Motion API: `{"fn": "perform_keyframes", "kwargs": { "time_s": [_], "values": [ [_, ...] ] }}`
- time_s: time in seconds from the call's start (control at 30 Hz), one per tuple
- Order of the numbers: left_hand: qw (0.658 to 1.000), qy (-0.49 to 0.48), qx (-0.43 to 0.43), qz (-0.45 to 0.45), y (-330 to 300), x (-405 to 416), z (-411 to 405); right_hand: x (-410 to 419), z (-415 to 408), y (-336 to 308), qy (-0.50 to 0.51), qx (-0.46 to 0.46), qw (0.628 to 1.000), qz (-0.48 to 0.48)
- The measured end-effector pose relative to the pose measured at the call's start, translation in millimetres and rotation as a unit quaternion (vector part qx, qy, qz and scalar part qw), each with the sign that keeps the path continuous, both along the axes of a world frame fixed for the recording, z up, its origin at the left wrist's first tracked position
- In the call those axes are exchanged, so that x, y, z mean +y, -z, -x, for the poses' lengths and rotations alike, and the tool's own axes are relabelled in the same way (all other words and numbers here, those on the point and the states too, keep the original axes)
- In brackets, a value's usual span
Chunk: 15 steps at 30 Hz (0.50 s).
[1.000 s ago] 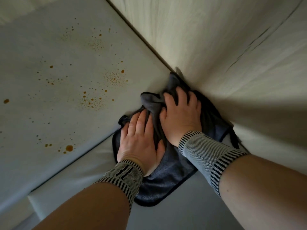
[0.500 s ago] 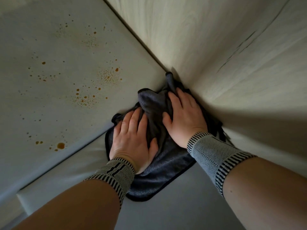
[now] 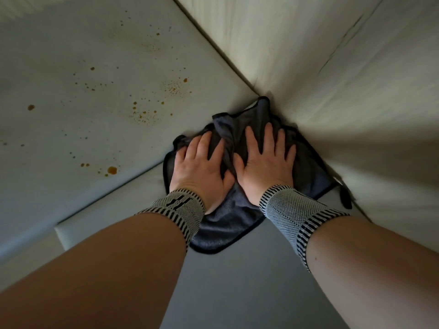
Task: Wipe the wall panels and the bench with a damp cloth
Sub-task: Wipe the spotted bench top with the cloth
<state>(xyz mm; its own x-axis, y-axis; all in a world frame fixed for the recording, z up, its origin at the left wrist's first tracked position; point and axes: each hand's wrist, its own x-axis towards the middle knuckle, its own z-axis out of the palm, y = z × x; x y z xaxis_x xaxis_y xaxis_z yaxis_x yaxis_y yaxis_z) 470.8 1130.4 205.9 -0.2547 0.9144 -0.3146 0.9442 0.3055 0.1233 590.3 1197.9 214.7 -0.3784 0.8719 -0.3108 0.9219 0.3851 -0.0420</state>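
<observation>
A dark grey cloth [image 3: 223, 224] lies bunched in the corner where two pale wall panels meet the bench. My left hand [image 3: 202, 169] presses flat on the cloth's left part, fingers spread. My right hand [image 3: 266, 162] presses flat beside it, fingers pointing toward the corner. Both wrists wear striped knitted bands. The left wall panel [image 3: 83, 103] is spattered with brown spots. The right wall panel [image 3: 344, 79] has a wood-grain look and a dark seam.
The grey bench top [image 3: 225, 293] stretches toward me between my forearms. A pale padded strip [image 3: 114, 210] runs along the foot of the left panel. A small black loop of the cloth [image 3: 344, 198] hangs at the right.
Both hands have flattened on the cloth and the right fingers have straightened. The cloth has been pushed further into the corner, and my view has shifted.
</observation>
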Motion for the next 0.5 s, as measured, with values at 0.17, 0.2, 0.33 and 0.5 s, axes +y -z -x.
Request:
{"fn": "perform_keyframes", "kwargs": {
  "time_s": [0.17,0.2,0.33,0.5],
  "values": [
    [0.998,-0.052,0.001,0.029,-9,-41,17,-33,12,-2,-0.060,0.008,0.998,-0.001],
    [0.997,-0.062,0.002,0.034,-10,-50,21,-40,16,-3,-0.072,0.009,0.997,0.003],
    [0.994,-0.106,0.019,0.033,-13,-92,41,-76,37,-4,-0.115,0.023,0.993,0.019],
    [0.977,-0.211,0.022,0.021,-12,-140,53,-116,63,-3,-0.153,0.023,0.987,0.033]
  ]
}}
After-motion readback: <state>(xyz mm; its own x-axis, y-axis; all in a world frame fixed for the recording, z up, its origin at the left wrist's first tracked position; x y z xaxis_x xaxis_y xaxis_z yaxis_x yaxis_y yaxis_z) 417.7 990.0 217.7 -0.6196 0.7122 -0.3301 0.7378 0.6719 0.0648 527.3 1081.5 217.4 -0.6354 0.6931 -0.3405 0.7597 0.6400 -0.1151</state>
